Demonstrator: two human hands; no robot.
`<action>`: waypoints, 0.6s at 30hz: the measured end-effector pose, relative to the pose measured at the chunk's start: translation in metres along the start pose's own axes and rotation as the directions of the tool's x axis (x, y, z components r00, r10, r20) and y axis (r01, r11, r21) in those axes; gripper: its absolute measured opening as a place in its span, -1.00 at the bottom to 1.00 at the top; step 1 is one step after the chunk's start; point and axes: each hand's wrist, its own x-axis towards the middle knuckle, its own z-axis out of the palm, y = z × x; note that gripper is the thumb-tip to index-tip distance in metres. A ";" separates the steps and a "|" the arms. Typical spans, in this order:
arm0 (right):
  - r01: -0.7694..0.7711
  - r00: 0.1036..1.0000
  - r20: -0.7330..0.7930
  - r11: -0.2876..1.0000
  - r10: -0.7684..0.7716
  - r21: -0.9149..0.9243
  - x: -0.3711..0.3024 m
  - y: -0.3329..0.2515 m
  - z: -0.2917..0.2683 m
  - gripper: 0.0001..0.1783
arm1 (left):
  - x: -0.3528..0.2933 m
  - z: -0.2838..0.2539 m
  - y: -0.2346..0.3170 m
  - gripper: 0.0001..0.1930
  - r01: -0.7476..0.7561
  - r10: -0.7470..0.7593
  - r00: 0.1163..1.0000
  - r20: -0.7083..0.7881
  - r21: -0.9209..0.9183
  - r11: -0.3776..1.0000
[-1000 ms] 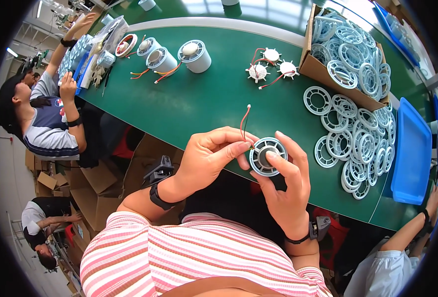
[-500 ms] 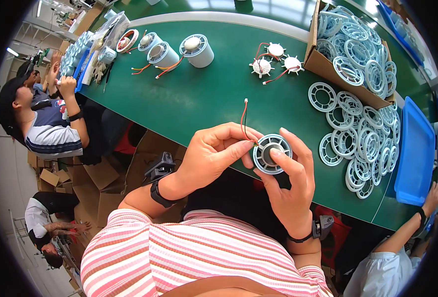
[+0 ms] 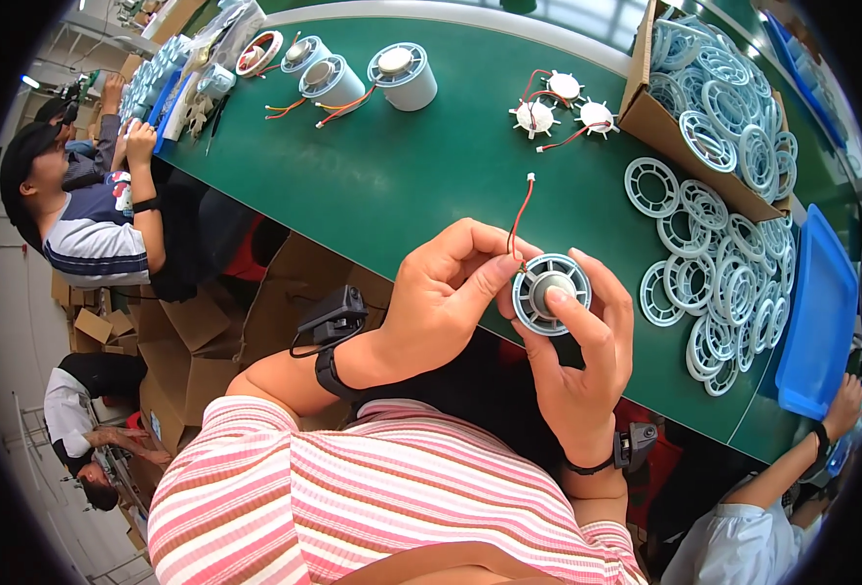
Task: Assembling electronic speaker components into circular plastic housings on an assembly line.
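Observation:
Above the table's near edge, my right hand (image 3: 587, 366) grips a small motor (image 3: 538, 302) set in a pale blue spoked ring (image 3: 551, 260). Its thumb and fingers hold the ring's rim, and one finger presses on the grey round centre. My left hand (image 3: 446, 302) is closed at the ring's left side, pinching the red and black wires (image 3: 522, 214) where they leave it. The wires stand up past my fingers and end in a small white connector (image 3: 530, 177). What lies under my left fingertips is hidden.
Loose pale blue rings (image 3: 714, 283) lie in a heap at right, beside a full cardboard box (image 3: 636, 107) and a blue tray (image 3: 813, 322). Three white spoked motors (image 3: 534, 118) sit farther back. Wired cylinders (image 3: 407, 88) stand at back left. Co-workers sit at both sides.
Both hands have shifted slightly right in the picture with the motor and ring. The ring now faces me a little more, and the wires lean further right.

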 end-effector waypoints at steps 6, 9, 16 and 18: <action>-0.022 0.999 0.029 1.000 0.022 -0.013 0.001 -0.005 -0.005 -0.45 | -0.002 0.000 0.002 -0.85 0.038 -0.038 0.999 0.004 0.004 0.999; -0.037 0.998 0.052 0.999 0.038 -0.034 0.001 -0.010 -0.007 -0.45 | 0.004 -0.008 0.008 -0.85 0.115 -0.113 0.991 0.065 -0.018 0.993; -0.227 0.971 0.110 0.960 0.211 0.164 0.015 -0.007 -0.017 -0.49 | -0.005 -0.014 0.027 -0.83 -0.155 0.160 0.987 -0.010 0.198 0.968; -0.317 0.944 0.201 0.893 0.263 0.319 0.019 -0.007 -0.014 -0.48 | -0.010 -0.016 0.031 -0.77 -0.428 0.490 0.871 0.029 0.534 0.730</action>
